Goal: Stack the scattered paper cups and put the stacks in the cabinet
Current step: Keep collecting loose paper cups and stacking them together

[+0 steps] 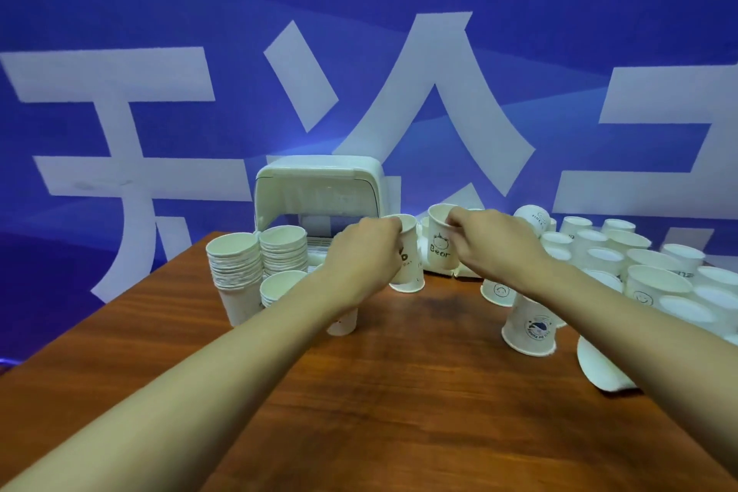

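My left hand (365, 256) grips an upright white paper cup (409, 272) near the table's far middle. My right hand (493, 242) pinches the rim of a second cup (441, 244) printed "Bear", held just right of the first and slightly higher. Two tall cup stacks (235, 272) (283, 252) stand at the left, with a shorter stack (279, 288) in front of them. Behind them sits the white cabinet (319, 192), its curved lid raised. Many loose cups (655, 284) crowd the right side.
The wooden table (399, 391) ends at a left edge running diagonally. An upside-down cup (529, 332) stands under my right forearm and a cup lying on its side (599, 367) is near the right edge. A blue wall with large white characters (431, 92) rises behind.
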Demonstrator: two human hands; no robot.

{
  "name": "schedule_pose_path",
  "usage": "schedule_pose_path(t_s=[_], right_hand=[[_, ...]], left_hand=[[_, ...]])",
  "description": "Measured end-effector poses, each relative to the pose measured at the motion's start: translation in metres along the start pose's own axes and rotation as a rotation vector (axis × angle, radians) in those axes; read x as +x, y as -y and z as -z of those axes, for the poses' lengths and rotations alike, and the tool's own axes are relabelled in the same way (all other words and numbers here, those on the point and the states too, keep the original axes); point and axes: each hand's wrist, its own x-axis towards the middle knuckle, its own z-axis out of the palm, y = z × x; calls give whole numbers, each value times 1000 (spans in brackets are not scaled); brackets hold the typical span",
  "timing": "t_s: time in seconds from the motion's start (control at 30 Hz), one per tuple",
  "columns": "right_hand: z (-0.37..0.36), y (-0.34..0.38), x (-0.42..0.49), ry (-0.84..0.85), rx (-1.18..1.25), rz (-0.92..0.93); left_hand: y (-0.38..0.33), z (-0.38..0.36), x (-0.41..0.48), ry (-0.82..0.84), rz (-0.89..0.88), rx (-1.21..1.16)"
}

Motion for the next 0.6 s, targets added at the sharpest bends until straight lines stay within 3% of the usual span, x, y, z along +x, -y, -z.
schedule_pose_path(t_s=[0.27,0.6], right_hand=[[18,51,26,-23,143,88],[9,97,40,-24,261,169]], left_hand=[[40,59,-15,-63,38,-84],[95,81,-41,-82,109,-19]])
